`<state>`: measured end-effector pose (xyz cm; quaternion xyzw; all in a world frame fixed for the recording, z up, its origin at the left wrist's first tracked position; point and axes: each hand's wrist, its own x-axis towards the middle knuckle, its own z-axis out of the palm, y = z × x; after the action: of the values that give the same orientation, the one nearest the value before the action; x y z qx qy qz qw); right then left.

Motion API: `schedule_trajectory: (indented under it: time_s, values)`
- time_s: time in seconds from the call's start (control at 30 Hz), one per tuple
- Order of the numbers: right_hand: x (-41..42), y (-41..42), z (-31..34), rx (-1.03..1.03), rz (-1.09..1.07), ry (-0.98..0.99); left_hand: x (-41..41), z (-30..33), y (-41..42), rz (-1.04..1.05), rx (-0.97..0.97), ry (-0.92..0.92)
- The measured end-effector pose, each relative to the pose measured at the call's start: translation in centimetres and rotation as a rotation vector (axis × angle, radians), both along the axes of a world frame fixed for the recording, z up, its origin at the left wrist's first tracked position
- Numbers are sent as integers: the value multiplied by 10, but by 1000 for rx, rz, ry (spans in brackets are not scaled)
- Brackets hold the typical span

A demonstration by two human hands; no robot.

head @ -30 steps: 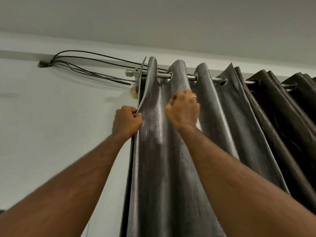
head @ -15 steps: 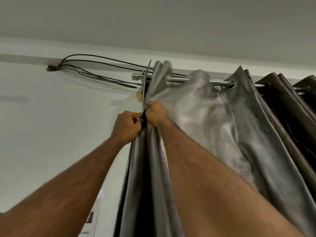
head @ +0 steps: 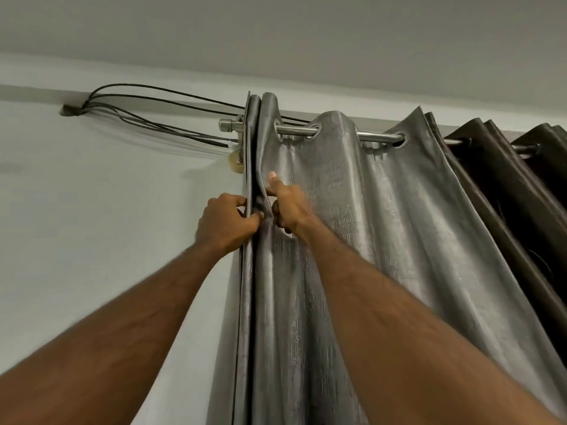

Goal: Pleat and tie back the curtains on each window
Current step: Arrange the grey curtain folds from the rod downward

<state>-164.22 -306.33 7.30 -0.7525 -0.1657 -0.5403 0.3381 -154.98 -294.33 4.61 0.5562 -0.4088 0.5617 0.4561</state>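
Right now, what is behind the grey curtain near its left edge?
Behind the grey curtain, the rod passes through its eyelets, black cables run in behind the top folds, and a round fitting shows at the edge. The window itself is covered.

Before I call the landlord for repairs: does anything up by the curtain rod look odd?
Yes. Several black cables sag loosely from a rough hole in the wall and run behind the grey curtain at the rod.
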Motion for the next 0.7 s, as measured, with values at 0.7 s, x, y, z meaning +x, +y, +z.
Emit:
schedule_trajectory:
  time_s: [0.7]
  values:
    - [-45, -91, 13, 330, -877, -208, 1, 13, 1, 37, -43, -20]
